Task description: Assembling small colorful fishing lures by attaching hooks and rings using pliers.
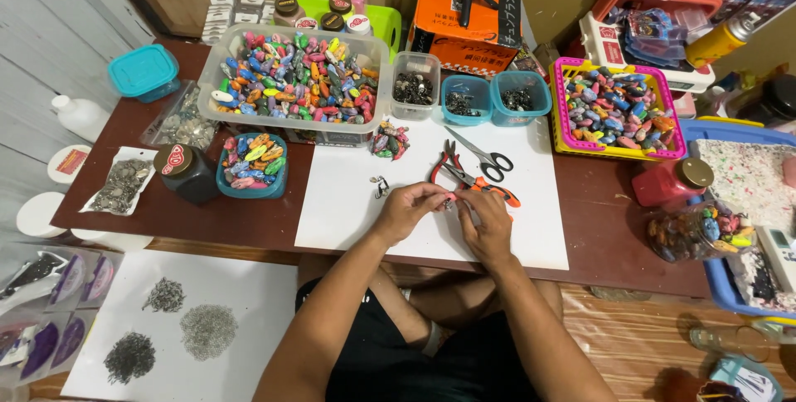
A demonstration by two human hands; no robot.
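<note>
Seated at a low brown table (249,220), a person works over a white sheet of paper (356,195), the left hand (406,207) and right hand (487,224) meeting at the sheet's middle, fingers of both curled and pinched together on a small bead piece (449,200) (too small to make out clearly). Both forearms angle inward from the lap, wrists resting low on the paper, likely to steady fine work. Just beyond the hands on the paper lie orange-handled pliers (477,180) and scissors (482,156), within easy reach. At the paper's far edge stand a clear tub of coloured beads (294,87) and small containers (464,97) of metal findings.
</note>
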